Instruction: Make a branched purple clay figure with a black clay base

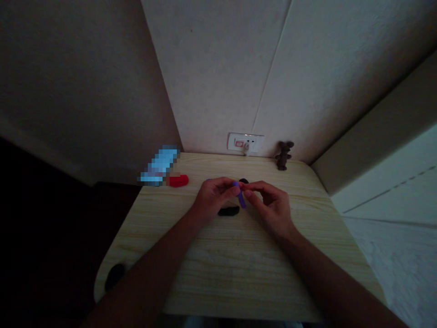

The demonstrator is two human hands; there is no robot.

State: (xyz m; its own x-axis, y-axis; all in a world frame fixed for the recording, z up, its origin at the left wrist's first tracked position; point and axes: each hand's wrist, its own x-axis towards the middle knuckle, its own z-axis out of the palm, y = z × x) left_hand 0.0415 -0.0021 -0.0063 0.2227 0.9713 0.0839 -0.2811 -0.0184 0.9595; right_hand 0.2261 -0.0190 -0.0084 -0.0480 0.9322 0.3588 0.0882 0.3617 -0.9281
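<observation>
My left hand (pixel 216 195) pinches a purple strip (pixel 242 200) between thumb and fingers, and the strip's lower end hangs free above the table. My right hand (pixel 271 202) is closed in a pinch beside the strip's upper part; a reddish spot shows at its fingertips, but what it holds is too small to make out. Below the hands lies a long black piece (pixel 228 211) with rounded ends. Another black piece (pixel 243 181) is partly hidden behind the fingers. A bright red, rounded piece (pixel 179 181) lies to the left of my left hand.
The pale wooden table (pixel 218 273) meets the wall. A blurred-out bright phone-like object (pixel 160 166) is at the back left. A brown animal figure (pixel 283 156) stands at the back right, near a wall socket (pixel 245 143). A dark round object (pixel 115 276) sits at the front left.
</observation>
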